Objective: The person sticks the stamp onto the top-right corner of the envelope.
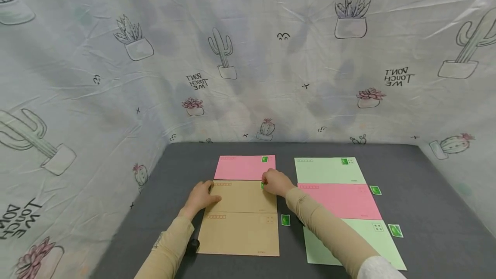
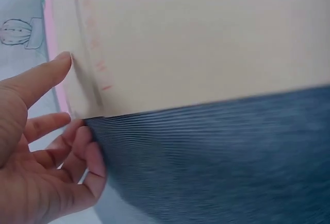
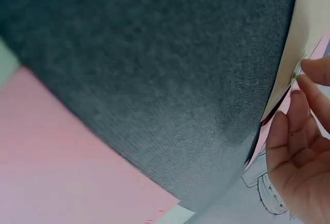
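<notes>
My right hand (image 1: 277,182) pinches a small green stamp (image 1: 262,185) between thumb and finger at the top right corner of the middle tan envelope (image 1: 244,197). In the right wrist view, that stamp (image 3: 296,72) is mostly hidden by the fingertips. My left hand (image 1: 201,197) rests at the same envelope's upper left corner. The left wrist view shows one straight digit of the left hand (image 2: 46,147) touching the envelope's edge, with the other fingers loosely bent beside the corner. Above lies a pink envelope (image 1: 240,168) bearing a green stamp (image 1: 265,159).
Below lies another tan envelope (image 1: 240,236), with a loose stamp (image 1: 285,220) beside it. The right column holds a stamped light green envelope (image 1: 325,171), a pink envelope (image 1: 337,199) and a lower green one (image 1: 360,238). Two more stamps, an upper stamp (image 1: 375,190) and a lower stamp (image 1: 395,230), lie farther right.
</notes>
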Demonstrator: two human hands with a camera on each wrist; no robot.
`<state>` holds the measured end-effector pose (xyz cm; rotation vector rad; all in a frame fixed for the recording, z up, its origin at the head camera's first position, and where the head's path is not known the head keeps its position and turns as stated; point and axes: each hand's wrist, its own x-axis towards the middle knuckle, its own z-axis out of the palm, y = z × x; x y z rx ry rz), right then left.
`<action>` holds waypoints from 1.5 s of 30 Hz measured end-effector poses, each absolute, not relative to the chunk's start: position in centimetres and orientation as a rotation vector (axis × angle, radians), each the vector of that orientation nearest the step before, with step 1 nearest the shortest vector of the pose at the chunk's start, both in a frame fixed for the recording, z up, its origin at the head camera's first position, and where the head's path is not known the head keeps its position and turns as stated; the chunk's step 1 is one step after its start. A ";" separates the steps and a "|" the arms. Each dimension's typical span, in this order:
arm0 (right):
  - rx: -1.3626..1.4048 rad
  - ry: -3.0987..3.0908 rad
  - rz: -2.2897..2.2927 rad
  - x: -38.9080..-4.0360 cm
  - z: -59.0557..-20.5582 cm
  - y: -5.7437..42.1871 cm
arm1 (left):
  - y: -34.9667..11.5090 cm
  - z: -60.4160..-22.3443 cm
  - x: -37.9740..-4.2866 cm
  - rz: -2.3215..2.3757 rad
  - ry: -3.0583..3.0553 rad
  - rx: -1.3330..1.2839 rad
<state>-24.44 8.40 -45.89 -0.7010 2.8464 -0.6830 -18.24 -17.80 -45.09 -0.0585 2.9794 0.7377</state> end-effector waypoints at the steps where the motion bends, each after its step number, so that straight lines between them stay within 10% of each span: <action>1: -0.709 2.853 -0.698 -24.4 -45.9 8.6 | -17.7 -45.0 -18.4 0.718 2.981 -0.039; 45: -0.236 2.988 -1.146 -22.5 -40.0 24.8 | 0.9 -39.0 -19.5 0.552 3.057 0.555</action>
